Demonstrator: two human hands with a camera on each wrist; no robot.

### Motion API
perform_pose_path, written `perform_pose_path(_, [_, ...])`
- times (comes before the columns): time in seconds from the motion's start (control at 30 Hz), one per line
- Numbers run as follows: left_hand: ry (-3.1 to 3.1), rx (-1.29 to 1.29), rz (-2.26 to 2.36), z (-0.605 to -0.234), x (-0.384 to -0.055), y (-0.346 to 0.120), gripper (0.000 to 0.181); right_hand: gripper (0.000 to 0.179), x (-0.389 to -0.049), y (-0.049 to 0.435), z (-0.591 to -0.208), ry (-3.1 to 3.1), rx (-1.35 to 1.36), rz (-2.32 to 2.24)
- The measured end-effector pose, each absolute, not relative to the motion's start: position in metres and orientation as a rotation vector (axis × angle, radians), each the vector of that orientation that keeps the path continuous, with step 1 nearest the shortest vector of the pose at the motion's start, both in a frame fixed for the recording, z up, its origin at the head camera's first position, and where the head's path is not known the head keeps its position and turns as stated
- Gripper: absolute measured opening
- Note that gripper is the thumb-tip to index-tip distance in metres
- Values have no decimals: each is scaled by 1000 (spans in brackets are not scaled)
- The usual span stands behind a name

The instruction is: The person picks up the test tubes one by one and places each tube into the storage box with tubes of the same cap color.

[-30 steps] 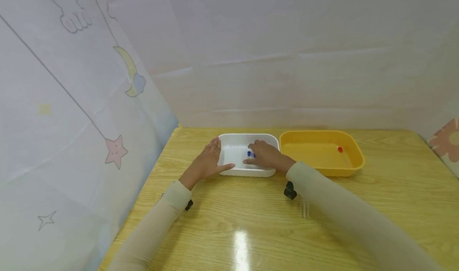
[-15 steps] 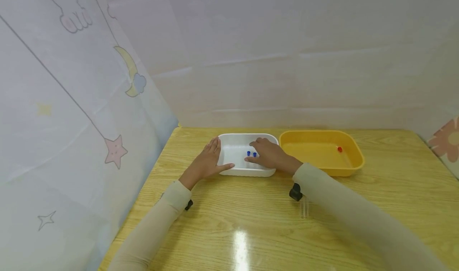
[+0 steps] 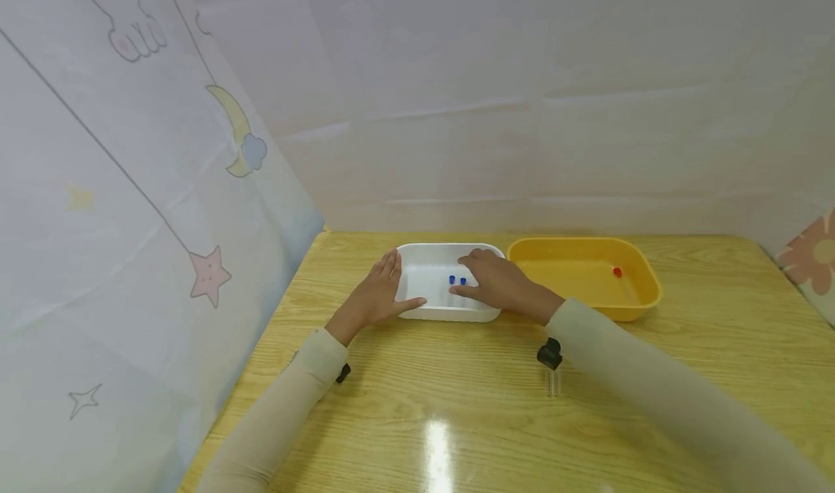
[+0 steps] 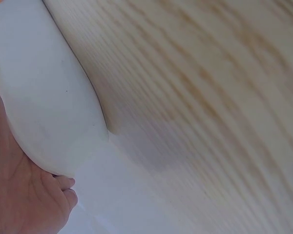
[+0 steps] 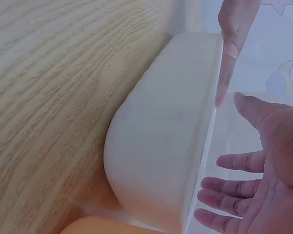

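A white plastic tray stands near the back of the wooden table. Two small blue cap-like pieces stand side by side on its floor. My left hand rests on the tray's left front corner, fingers straight along the left side and thumb along the front rim. My right hand hovers over the tray's right half, to the right of the blue pieces. In the right wrist view, the right hand's fingers are spread, with nothing between them and the thumb. The blue pieces are hidden in both wrist views.
A yellow tray stands against the white tray's right side, holding a small red piece. Clear slender tubes lie on the table near the right wrist camera. Patterned cloth hangs behind the table and to its left.
My right hand has drawn back a little to the right, its fingers and thumb parting from the blue pieces, now both in plain sight. The left hand stays at the white tray's corner.
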State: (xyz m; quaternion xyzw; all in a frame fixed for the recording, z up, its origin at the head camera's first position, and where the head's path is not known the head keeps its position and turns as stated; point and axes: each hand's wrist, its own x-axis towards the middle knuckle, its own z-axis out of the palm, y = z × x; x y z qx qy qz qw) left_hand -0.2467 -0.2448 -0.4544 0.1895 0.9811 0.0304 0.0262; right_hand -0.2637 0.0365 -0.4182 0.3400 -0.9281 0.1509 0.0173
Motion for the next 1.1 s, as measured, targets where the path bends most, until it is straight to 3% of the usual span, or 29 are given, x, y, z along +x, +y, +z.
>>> perform_pose_path(1.1, [3034,603,129,-458,-246,-246,114,82,-242,76,-410,-2804,906,368])
